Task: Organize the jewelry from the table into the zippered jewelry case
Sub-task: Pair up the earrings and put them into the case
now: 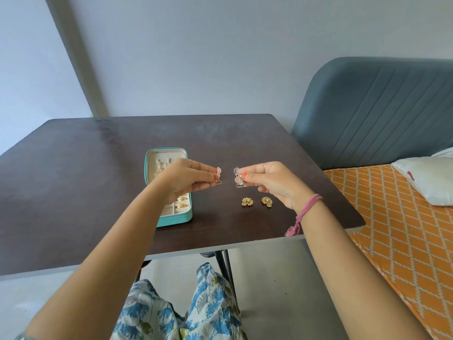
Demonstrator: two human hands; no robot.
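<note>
- We pinch one gold dangly earring (219, 175) in our left hand (188, 179), its twin (239, 177) in our right hand (274, 182).
- Two gold flower studs (257, 201) lie on the dark bench (85, 192) beside the teal case (175, 220).

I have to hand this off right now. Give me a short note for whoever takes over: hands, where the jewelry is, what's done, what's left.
Left hand: pinches one gold earring above the table.
Right hand: pinches the matching earring, also in the air.
Jewelry case: open, lying left of the hands; gold pieces already sit in its lid and in some compartments.
Two gold flower earrings lie on the table under the right hand.
Done: part of the jewelry is packed.
Left: put in the held pair, then the flower pair, then probably zip the case.
</note>
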